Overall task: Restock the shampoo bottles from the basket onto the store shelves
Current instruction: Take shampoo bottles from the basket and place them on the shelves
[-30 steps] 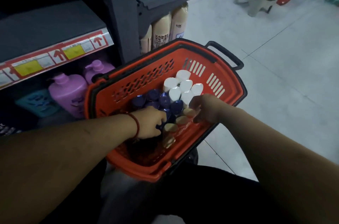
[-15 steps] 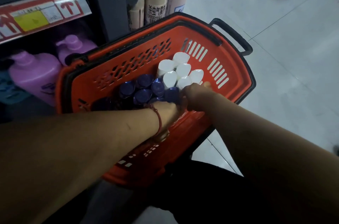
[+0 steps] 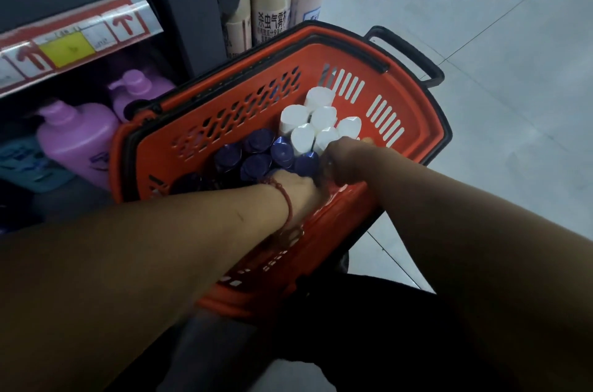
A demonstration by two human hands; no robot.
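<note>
- An orange-red plastic basket (image 3: 417, 115) sits tilted in front of the person, right beside the store shelving (image 3: 179, 6). Its black handle (image 3: 407, 55) is folded down at the far end.
- The shampoo bottles are all inside the basket, standing upright and packed close. A cluster of white-capped bottles (image 3: 322, 117) stands toward the far right. A cluster of dark purple-capped bottles (image 3: 256, 165) touches it on the left.
- The left hand (image 3: 296, 191) reaches over the near wall and down into the basket, just beside the purple caps. Only its back shows. The fingers are buried among the bottles, so I cannot tell whether they grip anything.
- A red string bracelet (image 3: 287, 199) circles the left wrist.
- The right hand (image 3: 348, 159) is down in the basket too, against the nearest white caps and close to the left hand. Its knuckles are bent downward, but the fingers are hidden, and whether they hold a bottle cannot be told.
- The shelf edge at upper left carries a price strip (image 3: 73, 42) with red arrows and a yellow tag.
- Below it stand pink-purple pump bottles (image 3: 77, 138), with a teal pack (image 3: 25, 164) to their left.
- Tall beige aerosol cans (image 3: 272, 10) stand in the next bay, behind the basket's far rim.
- Pale tiled floor (image 3: 481, 103) lies to the right.
</note>
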